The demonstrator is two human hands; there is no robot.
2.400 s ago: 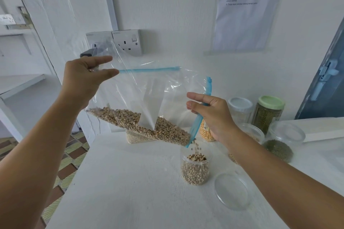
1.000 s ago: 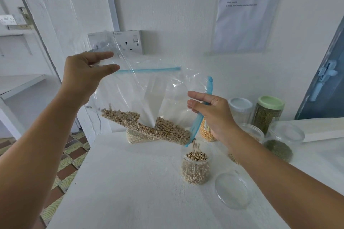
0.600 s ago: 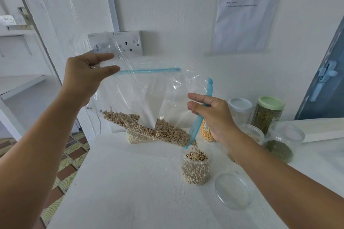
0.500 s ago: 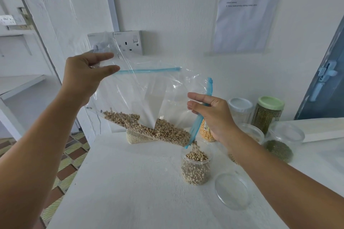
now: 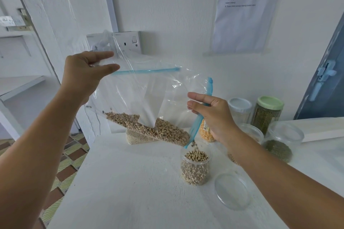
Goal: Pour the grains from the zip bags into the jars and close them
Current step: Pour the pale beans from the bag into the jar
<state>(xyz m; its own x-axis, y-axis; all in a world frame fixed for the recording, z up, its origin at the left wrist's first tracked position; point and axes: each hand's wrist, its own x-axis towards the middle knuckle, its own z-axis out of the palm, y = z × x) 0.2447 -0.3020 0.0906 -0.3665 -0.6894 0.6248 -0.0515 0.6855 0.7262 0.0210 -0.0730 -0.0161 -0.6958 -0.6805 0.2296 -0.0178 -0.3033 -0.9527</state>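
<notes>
— Less sits in the zip bag (image 5: 149, 98) than a couple of seconds back; the heap of beans (image 5: 149, 128) is shorter and has slid toward the low corner, and the level in the jar (image 5: 195, 167) is up near the rim.

— Are the hands where I had them?

— Nearly unmoved. My left hand (image 5: 83, 72) pinches the bag's raised upper corner between thumb and fingers; my right hand (image 5: 210, 113) has its fingers curled round the blue zip strip (image 5: 193, 132), holding the mouth just above the jar. A few beans are falling in.

— Room for the rest?

— Doubtful, I'd say. Its clear lid (image 5: 232, 190) lies on the white table (image 5: 130, 191) just beside it, not yet on.
</notes>
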